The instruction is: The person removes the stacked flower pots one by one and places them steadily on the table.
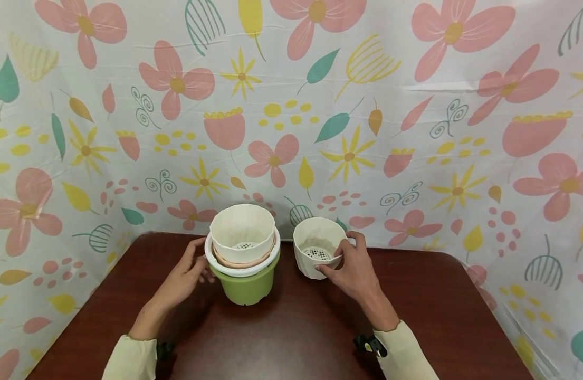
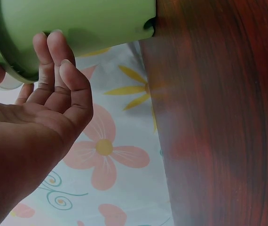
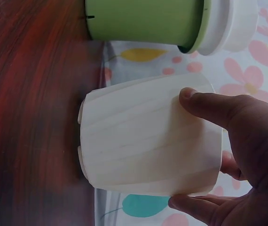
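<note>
A stack of flower pots stands left of the middle: a green flower pot (image 1: 247, 287) outermost, a white-rimmed pot (image 1: 241, 272) in it, then a peach-coloured rim, and a cream pot (image 1: 242, 232) on top. My left hand (image 1: 179, 279) holds the stack at its left side; in the left wrist view its fingers (image 2: 73, 84) curl at the green wall just below the rim. To the right, my right hand (image 1: 355, 269) grips a separate cream flower pot (image 1: 315, 266) by its rim. This pot has fluted sides and a base full of holes, and is upright, close over the table.
Both pots are near the back edge of a dark reddish-brown wooden table (image 1: 272, 348). Behind it hangs a white sheet (image 1: 291, 84) printed with flowers and leaves, which also runs along both sides. The stack stands just left of the separate cream pot, a narrow gap between them.
</note>
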### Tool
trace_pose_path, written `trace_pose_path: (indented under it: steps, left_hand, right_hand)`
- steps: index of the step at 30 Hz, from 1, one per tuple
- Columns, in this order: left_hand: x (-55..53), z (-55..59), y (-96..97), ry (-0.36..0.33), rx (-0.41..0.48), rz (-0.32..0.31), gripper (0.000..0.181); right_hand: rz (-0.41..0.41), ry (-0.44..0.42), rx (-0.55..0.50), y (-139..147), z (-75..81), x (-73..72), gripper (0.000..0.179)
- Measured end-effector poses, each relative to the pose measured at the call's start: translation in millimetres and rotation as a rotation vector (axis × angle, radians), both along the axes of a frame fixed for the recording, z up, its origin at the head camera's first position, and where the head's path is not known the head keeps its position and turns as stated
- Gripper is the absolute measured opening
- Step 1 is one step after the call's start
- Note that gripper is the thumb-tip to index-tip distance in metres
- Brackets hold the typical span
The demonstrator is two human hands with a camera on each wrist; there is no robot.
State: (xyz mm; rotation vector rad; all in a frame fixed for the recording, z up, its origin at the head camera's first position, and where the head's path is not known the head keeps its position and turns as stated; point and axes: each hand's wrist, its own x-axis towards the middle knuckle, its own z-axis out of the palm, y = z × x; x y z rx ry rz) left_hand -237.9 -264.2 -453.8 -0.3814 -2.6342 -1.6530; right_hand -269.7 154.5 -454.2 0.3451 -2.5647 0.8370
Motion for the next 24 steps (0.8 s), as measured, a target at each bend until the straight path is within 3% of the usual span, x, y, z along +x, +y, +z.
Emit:
trace_pose_path:
  steps: [24]
  left_hand:
    - [-0.3,0.2,1.1,-0.002,-0.009,0.011,0.043]
  right_hand:
    - [-0.015,-0.007,0.006,1.3,-3.2,-2.4,0.056]
